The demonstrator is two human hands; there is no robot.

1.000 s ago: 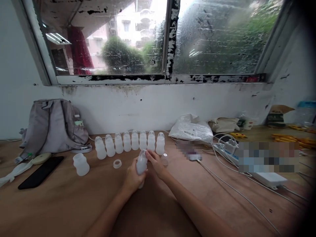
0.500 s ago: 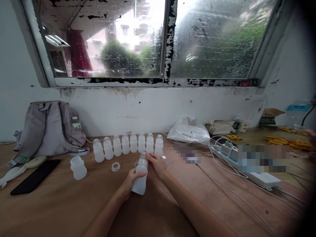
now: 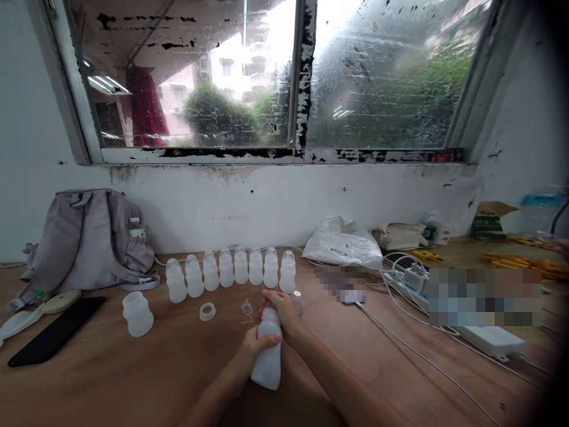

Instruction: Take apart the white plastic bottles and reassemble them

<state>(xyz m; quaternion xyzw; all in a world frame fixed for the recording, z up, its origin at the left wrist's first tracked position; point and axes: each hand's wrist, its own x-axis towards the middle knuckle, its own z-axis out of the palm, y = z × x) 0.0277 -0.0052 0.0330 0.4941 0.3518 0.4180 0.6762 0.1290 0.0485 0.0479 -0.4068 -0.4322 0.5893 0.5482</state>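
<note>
A frosted white baby bottle is tilted between my two hands, its base toward me. My left hand wraps round the bottle's body, thumb lying across the front. Over the bottle's top, my right hand is closed, its fingers hiding most of the cap end. Just left of the hands, a clear nipple stands on the table, with a translucent collar ring farther left. A clear dome cap sits partly behind my right hand. An uncapped bottle stands at the left.
Several capped baby bottles stand in a row near the wall. A grey backpack and a black phone-like slab lie left. At right are a plastic bag, a white power strip and trailing cables.
My hands and the bottle have moved nearer to me and slightly right. My right hand now covers more of the bottle's top, and the nipple has come into clear view.
</note>
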